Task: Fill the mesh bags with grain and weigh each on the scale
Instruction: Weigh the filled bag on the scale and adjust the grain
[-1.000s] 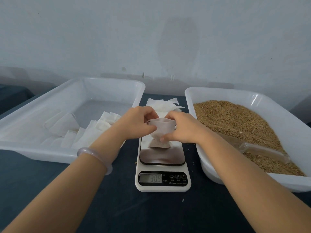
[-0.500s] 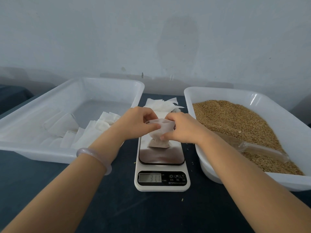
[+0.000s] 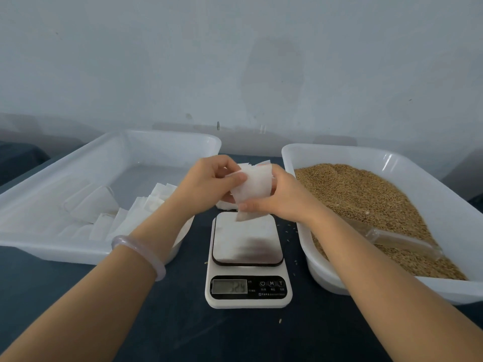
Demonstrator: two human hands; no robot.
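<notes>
Bag (image 3: 252,190), pinched by left hand (image 3: 209,182) and right hand (image 3: 279,199) above scale (image 3: 247,241) (reading blurred). Step: weighing, likely. Next: lower, release fully.

A pale blue-grey wall (image 3: 235,53) fills the upper half of the view, softly and evenly lit, with a large, faintly darker patch (image 3: 273,74) near its middle and a few small marks. A duller grey band (image 3: 52,129) runs along its foot. Below is a table (image 3: 170,330) with a dark navy top, and another dark surface (image 3: 21,160) shows at far left
</notes>
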